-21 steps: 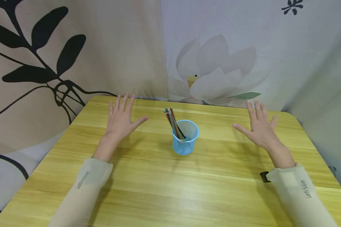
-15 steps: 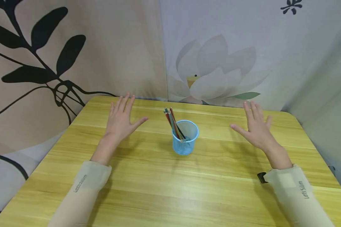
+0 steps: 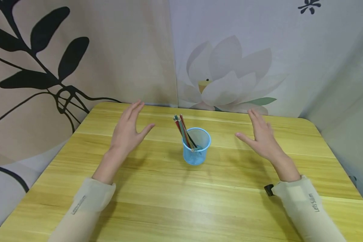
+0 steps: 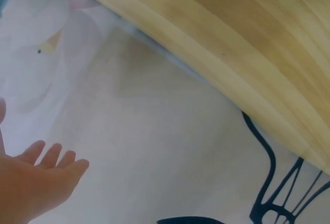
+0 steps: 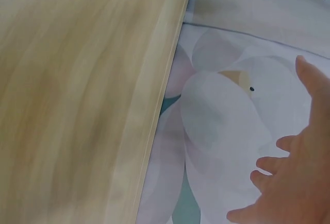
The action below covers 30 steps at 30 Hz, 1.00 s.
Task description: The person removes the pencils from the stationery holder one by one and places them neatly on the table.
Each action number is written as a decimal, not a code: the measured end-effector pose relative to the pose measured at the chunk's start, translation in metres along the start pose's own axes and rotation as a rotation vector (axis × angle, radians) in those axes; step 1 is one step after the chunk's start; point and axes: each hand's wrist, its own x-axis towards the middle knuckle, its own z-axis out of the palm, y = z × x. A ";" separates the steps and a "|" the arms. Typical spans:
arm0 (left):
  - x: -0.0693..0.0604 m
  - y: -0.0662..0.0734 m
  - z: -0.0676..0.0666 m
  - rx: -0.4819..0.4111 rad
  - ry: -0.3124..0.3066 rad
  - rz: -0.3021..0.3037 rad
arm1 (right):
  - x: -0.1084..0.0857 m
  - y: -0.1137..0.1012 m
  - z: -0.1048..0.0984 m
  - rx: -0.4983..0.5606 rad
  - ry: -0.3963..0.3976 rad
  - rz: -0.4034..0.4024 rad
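Light-blue cup [image 3: 195,156], round-rimmed, fine-meshed, upright on the wood-grained desk [image 3: 181,205], toward the far edge, between left and right edges. Inside, slim pencils [image 3: 185,132], red, green and dark, tilted against the rim toward the left edge. Left hand [image 3: 125,134] and right hand [image 3: 262,139] either side, well apart from it, fingers [image 3: 133,111] straight, free. Pale sleeves [image 3: 89,201]. Beyond the desk's rounded far corners, smooth cloth [image 3: 139,50], flower-printed.

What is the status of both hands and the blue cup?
Left hand, right hand open, holding nothing. Blue cup upright between them, pencil-like sticks leaning inside. No obstacle seen.
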 end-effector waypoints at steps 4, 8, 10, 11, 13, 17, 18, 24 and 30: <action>-0.005 0.008 -0.004 -0.067 0.054 0.019 | 0.001 -0.006 0.005 0.022 0.000 -0.036; -0.010 0.016 -0.007 -0.095 0.093 0.042 | 0.003 -0.012 0.011 0.049 -0.002 -0.056; -0.013 0.020 -0.008 -0.112 0.114 0.063 | 0.004 -0.014 0.014 0.060 -0.010 -0.061; -0.014 0.023 -0.009 -0.121 0.124 0.075 | 0.004 -0.016 0.015 0.067 -0.015 -0.063; -0.016 0.028 -0.010 -0.142 0.148 0.111 | 0.005 -0.019 0.017 0.083 -0.026 -0.063; -0.020 0.036 -0.011 -0.200 0.188 0.204 | 0.006 -0.027 0.022 0.113 -0.052 -0.061; -0.022 0.039 -0.011 -0.217 0.193 0.224 | 0.006 -0.029 0.023 0.118 -0.059 -0.059; -0.029 0.050 -0.010 -0.322 0.164 0.277 | 0.006 -0.039 0.029 0.154 -0.088 -0.064; -0.035 0.061 -0.007 -0.434 0.122 0.308 | 0.006 -0.048 0.035 0.194 -0.096 -0.099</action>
